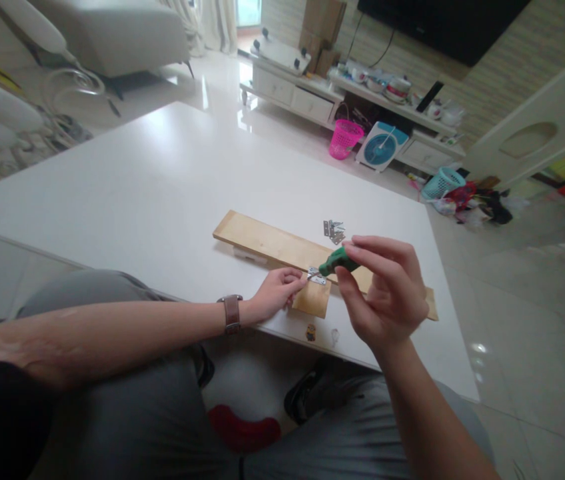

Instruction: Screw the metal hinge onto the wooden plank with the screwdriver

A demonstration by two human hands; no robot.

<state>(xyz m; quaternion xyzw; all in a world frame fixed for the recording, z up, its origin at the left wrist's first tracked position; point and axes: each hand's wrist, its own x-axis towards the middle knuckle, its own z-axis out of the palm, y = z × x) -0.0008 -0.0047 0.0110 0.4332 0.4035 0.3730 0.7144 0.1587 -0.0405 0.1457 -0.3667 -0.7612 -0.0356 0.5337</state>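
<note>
My right hand (387, 287) grips the green handle of a screwdriver (340, 259) between thumb and fingers. Its shaft points left and down to a metal hinge (317, 275). That hinge lies across the joint between a long wooden board (272, 241) and a small wooden piece (312, 299). At the screwdriver's tip, my left hand (281, 291) has its thumb and forefinger pinched together, close to the hinge and the small piece's left edge. Whatever those fingertips hold is too small to make out.
Several loose hinges and screws (333, 231) lie beyond the board on the white table (162, 180). A small yellow figure (311, 333) and a clear little item (335, 336) rest by the near edge. A pink basket (346, 139) and a blue fan (381, 145) stand on the floor.
</note>
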